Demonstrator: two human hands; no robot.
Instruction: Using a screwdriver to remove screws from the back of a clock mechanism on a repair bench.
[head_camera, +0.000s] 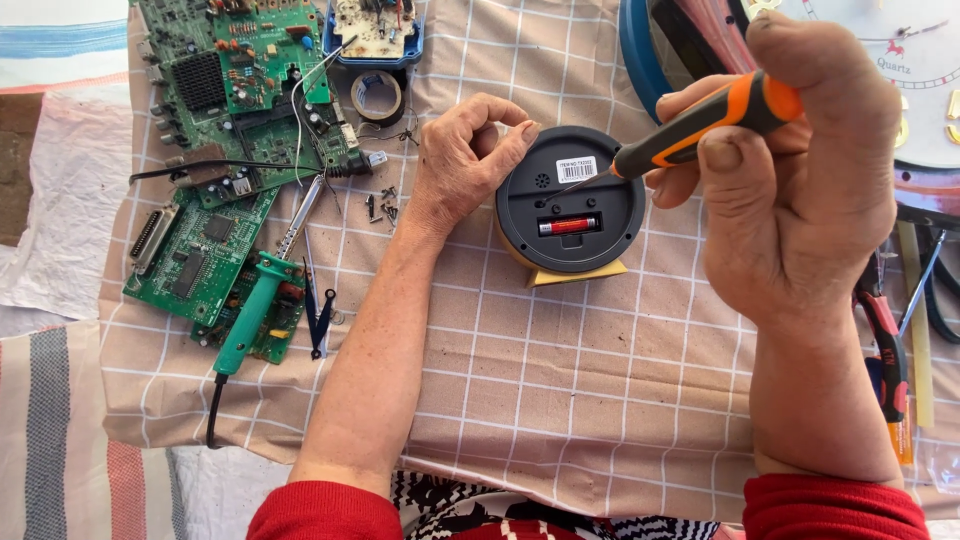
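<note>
Both grips closed: left hand (462, 160) pinches round clock back (570, 200), right hand (800, 170) clamps screwdriver (690, 125).

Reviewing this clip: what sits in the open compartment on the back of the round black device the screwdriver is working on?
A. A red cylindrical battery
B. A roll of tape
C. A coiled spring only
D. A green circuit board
A: a red battery lies sideways in the open slot on the back of the round black device, which the left hand steadies while the right hand holds the orange-and-black screwdriver to it.
</note>
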